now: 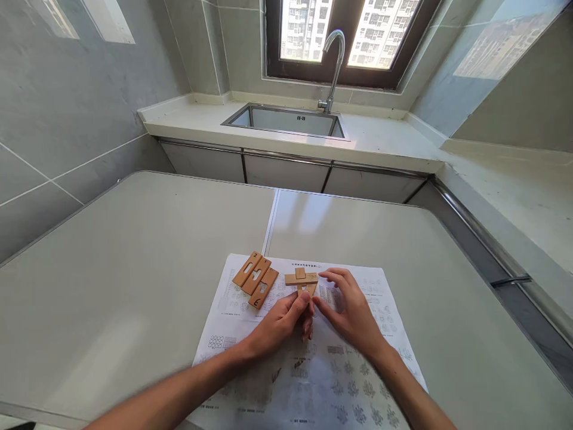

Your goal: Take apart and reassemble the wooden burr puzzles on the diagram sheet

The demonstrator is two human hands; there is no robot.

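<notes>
left fingers (304, 297) pinch joined wooden pieces (293, 279) (right fingers (324, 308) close by)

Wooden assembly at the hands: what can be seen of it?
The light-brown wooden assembly has a flat crosswise bar, a short block at the bar's middle that rises above its far edge, and a lower piece with a cutout, partly hidden by fingers. The left hand grips the lower piece over the white printed sheet. The right hand is open at its right side; whether its fingertips touch is unclear, as are any markings.
</notes>
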